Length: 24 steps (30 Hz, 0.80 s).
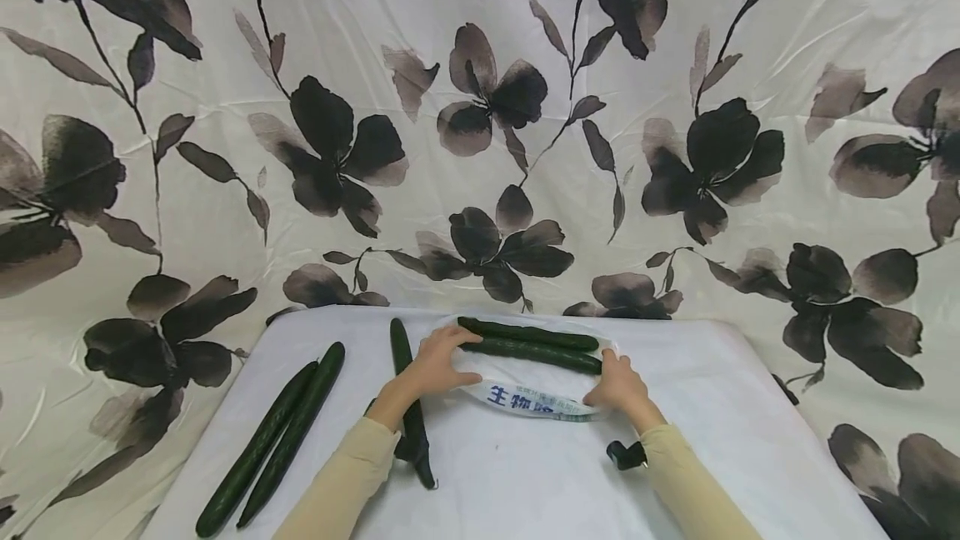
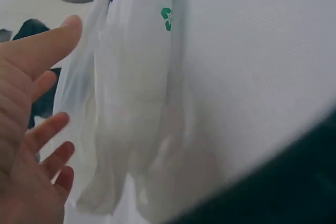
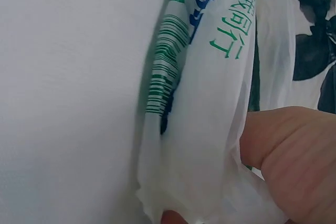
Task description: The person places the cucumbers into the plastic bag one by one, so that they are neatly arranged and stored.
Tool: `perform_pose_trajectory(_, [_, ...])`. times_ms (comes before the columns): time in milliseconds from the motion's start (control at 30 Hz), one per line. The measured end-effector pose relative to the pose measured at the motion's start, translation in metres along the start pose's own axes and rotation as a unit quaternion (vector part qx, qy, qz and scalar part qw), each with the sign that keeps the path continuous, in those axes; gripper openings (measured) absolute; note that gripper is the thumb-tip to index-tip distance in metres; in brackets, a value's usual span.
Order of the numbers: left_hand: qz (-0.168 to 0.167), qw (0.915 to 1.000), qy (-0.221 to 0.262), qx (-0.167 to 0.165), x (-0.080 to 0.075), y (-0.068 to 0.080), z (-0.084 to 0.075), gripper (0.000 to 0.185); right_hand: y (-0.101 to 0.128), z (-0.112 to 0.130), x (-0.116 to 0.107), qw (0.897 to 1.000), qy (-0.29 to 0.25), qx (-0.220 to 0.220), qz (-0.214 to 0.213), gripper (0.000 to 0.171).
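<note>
Plastic bag point(image 1: 517, 398): below centre of the frame, on the white-covered counter point(image 1: 712, 390), blue and green print facing front
Cucumber pair point(image 1: 536, 353): side by side at the bag's far side; cannot tell if inside
Left hand point(image 1: 438, 361): fingers apart, by the bag's left end
Right hand point(image 1: 619, 387): at its right end; cannot tell if pinching
Lower left: two cucumbers point(image 1: 294, 432)

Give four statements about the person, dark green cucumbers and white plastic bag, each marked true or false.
1. On the left of the white-covered table, two long dark green cucumbers lie side by side. True.
2. The white plastic bag bears only red print. False: its lettering is blue and green.
3. The bare left hand is at the bag's left end. True.
4. Both sleeves are black. False: the long sleeves are pale yellow.
</note>
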<state>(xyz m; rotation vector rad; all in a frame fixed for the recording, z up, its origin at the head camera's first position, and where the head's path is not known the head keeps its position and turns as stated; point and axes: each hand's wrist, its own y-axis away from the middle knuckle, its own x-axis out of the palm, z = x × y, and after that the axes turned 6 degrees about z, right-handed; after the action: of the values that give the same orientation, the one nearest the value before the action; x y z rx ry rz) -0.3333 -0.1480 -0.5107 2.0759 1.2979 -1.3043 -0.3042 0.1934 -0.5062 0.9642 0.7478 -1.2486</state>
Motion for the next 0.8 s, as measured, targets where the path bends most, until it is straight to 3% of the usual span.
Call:
perform_pose_trajectory(200, [-0.054, 0.9959, 0.070, 0.017, -0.011, 0.033, 0.011, 0.058, 0.001, -0.003, 0.007, 1.000, -0.002, -0.001, -0.003, 0.089])
perform_pose_trajectory(333, [-0.076, 0.9939, 0.080, 0.001, -0.016, 0.054, 0.019, 0.055, 0.000, -0.006, 0.010, 1.000, -0.005, -0.015, -0.011, 0.089])
perform_pose_trajectory(533, [-0.072, 0.9935, 0.080, -0.038, -0.015, 0.082, 0.035, 0.052, 0.001, -0.012, 0.012, 1.000, -0.007, -0.026, -0.012, 0.089])
perform_pose_trajectory(800, [-0.073, 0.9884, 0.109, -0.076, -0.016, 0.102, 0.041, 0.052, 0.001, -0.013, 0.011, 0.999, -0.012, -0.033, -0.011, 0.089])
